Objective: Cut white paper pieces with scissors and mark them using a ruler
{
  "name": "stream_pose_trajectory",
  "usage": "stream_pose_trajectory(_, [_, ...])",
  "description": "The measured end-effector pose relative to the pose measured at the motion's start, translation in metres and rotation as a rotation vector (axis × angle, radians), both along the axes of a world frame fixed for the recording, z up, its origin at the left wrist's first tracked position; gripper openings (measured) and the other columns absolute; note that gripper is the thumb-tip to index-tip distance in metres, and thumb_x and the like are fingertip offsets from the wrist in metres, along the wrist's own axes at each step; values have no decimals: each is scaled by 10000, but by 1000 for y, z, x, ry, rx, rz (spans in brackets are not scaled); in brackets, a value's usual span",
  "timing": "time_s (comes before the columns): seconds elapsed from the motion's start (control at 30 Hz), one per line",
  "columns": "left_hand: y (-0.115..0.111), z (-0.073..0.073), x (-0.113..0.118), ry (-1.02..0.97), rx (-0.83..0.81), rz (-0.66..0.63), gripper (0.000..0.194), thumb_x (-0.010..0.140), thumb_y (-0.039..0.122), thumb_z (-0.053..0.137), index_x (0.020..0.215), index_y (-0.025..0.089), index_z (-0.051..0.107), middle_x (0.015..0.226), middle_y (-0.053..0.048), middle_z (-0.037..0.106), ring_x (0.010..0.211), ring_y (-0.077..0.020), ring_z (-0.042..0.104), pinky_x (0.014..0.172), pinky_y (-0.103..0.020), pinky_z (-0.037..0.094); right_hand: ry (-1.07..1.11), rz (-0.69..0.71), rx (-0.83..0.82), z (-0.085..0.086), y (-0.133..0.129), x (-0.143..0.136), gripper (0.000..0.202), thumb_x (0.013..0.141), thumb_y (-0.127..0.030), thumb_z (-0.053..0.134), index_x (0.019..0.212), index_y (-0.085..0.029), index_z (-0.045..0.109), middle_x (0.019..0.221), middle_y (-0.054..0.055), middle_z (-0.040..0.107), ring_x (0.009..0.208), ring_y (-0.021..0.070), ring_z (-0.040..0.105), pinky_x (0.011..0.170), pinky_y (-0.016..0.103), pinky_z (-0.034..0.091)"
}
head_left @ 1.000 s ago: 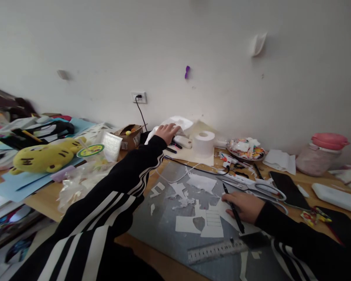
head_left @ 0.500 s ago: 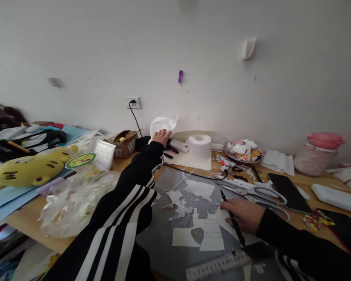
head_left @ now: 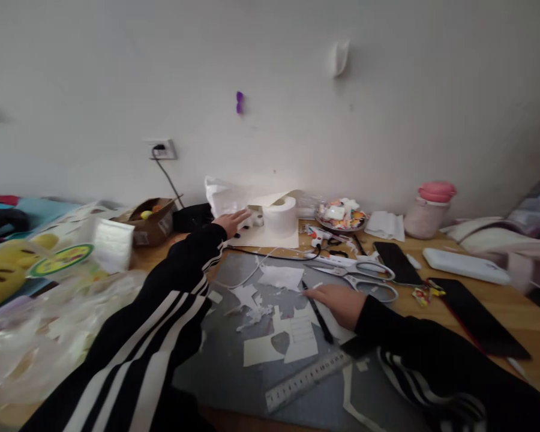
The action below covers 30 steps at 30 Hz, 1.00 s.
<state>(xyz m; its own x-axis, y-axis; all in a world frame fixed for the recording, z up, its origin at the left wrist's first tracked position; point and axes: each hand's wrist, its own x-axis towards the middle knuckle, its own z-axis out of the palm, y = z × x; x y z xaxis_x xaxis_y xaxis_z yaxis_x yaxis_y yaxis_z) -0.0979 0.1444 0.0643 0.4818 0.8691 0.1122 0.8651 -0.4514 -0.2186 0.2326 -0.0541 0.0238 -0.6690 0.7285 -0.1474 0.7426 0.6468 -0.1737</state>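
Note:
My left hand (head_left: 233, 223) reaches to the back of the table with its fingers stretched out, beside a white plastic bag (head_left: 222, 195). Just right of it are a small white object (head_left: 257, 216) and a paper roll (head_left: 279, 219). My right hand (head_left: 342, 302) rests low over the grey cutting mat (head_left: 216, 372), its fingers closed loosely at a slim black pen (head_left: 323, 324); its thumb is hidden. White paper shows beneath that hand. Cut paper pieces (head_left: 263, 352) lie to its left, and a clear ruler (head_left: 306, 381) lies below.
Large scissors (head_left: 360, 273), a hot glue gun (head_left: 315, 234) and a phone (head_left: 396, 262) are on the right. Behind them stand a bowl of scraps (head_left: 341, 215) and a pink-lidded jar (head_left: 432, 210). Crumpled clear plastic (head_left: 63, 336) and a cardboard box (head_left: 152, 223) are on the left.
The view has turned right. My left hand has come off the top of the plastic bag and now points right, toward the roll. The pen beside my right hand lies lower.

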Motion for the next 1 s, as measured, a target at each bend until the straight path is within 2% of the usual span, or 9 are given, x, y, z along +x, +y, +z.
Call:
stream_pose_trajectory(0.1, [-1,-6,3,-79,88,-9,629,750,46,340,1360,204,359,1458,-94,346,1243,-206,451,1032,-366,328,42,-46,-59,7,-2,13,761,672,51,385,1387,-213,378,1317,110,528,1138,218,547,901,323,470])
stream_pose_trajectory(0.17, [-3,-8,1,-184,192,7,600,738,50,354,1317,202,401,1439,-94,381,1266,-212,426,1059,-406,276,57,-118,-36,14,1,31,756,638,73,373,1342,-190,449,1346,89,513,1168,204,532,927,282,459])
stream_pose_trajectory(0.3, [-14,-9,0,-454,449,68,448,805,133,367,1235,252,407,1426,-32,401,1283,-227,386,1054,-499,201,41,-258,108,32,17,81,553,685,29,373,1154,-132,615,1263,117,588,1178,208,530,1028,343,392])
stream_pose_trajectory(0.47, [-22,0,16,-620,620,123,308,835,201,409,1142,224,396,1412,-37,395,1258,-235,371,1015,-498,202,-68,-486,136,51,36,117,342,775,-118,461,1003,-209,699,1078,70,696,1037,221,624,918,343,474])
stream_pose_trajectory(0.6, [-23,12,45,-609,539,174,236,781,233,474,1012,196,438,1367,-90,452,1186,-262,427,966,-533,218,-145,-562,52,53,38,117,306,761,-260,578,1040,-219,695,1089,80,693,1041,263,623,902,360,475])
stream_pose_trajectory(0.7, [-31,13,69,-541,478,153,174,761,228,465,934,215,480,1332,-93,499,1148,-267,462,944,-543,241,-145,-549,13,49,35,112,373,743,-339,618,1085,-202,674,1139,99,665,1072,276,603,925,359,458])
stream_pose_trajectory(0.8, [-48,3,86,-439,359,23,129,760,242,449,867,260,519,1253,-48,577,1086,-257,505,913,-542,285,-153,-530,22,42,32,106,463,691,-405,668,1078,-152,669,1152,143,638,1078,294,588,928,359,453])
stream_pose_trajectory(0.87, [-60,-8,92,-369,236,-130,133,771,261,440,850,292,542,1167,-23,635,1028,-239,531,883,-524,327,-205,-558,36,36,29,100,493,658,-435,687,1065,-157,667,1138,152,632,1061,312,588,888,383,472])
stream_pose_trajectory(1.0, [-78,-32,98,-221,-49,-383,155,740,318,479,867,380,544,942,70,710,885,-188,563,799,-422,402,-257,-519,58,28,27,90,367,716,-381,632,1040,-210,658,1084,107,650,1036,275,599,844,359,481])
